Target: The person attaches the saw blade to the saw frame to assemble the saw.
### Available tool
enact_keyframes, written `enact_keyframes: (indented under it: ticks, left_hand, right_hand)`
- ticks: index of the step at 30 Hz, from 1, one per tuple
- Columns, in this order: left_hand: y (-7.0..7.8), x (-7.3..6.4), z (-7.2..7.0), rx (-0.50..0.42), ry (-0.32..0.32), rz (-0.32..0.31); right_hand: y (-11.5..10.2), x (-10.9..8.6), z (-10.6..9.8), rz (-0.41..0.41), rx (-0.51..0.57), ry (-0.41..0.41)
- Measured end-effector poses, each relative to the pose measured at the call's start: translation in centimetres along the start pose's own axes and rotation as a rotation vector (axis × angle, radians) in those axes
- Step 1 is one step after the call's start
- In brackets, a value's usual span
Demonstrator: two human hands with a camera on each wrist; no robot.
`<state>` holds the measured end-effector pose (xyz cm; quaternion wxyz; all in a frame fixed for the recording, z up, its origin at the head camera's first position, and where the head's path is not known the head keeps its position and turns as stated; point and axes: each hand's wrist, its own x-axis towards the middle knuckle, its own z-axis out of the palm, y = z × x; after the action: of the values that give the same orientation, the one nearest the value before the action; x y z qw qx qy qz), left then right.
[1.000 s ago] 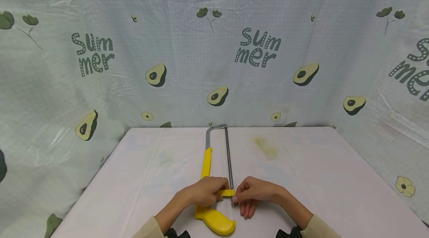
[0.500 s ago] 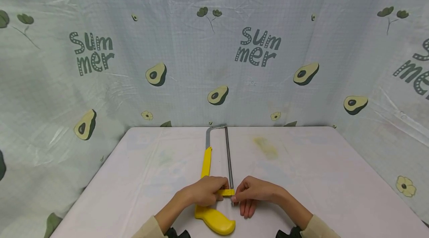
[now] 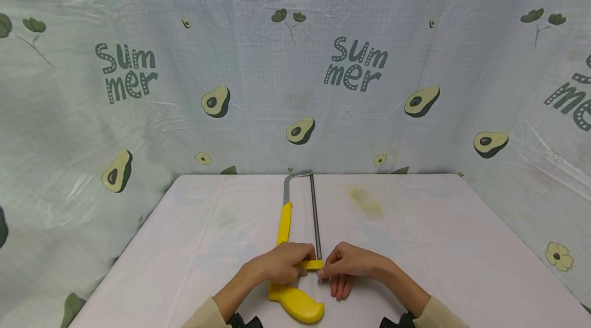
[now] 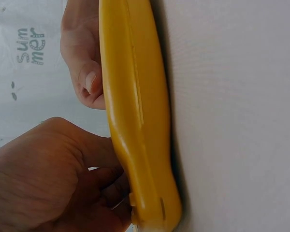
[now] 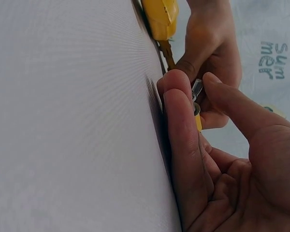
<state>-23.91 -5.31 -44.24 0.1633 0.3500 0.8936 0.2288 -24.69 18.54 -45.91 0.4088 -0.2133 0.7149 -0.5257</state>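
A hacksaw [image 3: 301, 305] lies on the table with its yellow handle toward me and its grey frame [image 3: 287, 192] reaching the far edge. The blade [image 3: 315, 215] runs along its right side. My left hand [image 3: 287, 262] grips the yellow crosspiece [image 3: 314, 265] at the blade's near end. In the left wrist view the handle [image 4: 137, 96] fills the middle, with left fingers partly hidden behind it. My right hand [image 3: 353, 262] pinches a small metal wing nut [image 5: 197, 88] just below the crosspiece, between thumb and fingertips. Its other fingers rest low, close to the table.
The white-covered table [image 3: 415, 225] has a yellowish stain [image 3: 366, 203] right of the saw. A patterned sheet [image 3: 258, 71] with avocados and lettering hangs behind and along both sides. Dark wrist straps [image 3: 399, 320] show at the bottom edge.
My right thumb tip has shifted slightly left over the wing nut, covering more of it. The left hand and hacksaw stay in place; the view tilts a little.
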Motion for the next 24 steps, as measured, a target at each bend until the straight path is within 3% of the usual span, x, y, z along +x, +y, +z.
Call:
enact_keyframes:
  ticks: [24]
  left_hand:
    - [-0.04, -0.19, 0.17, 0.006, 0.006, 0.002]
  right_hand:
    - [-0.03, -0.28, 0.15, -0.006, 0.011, -0.018]
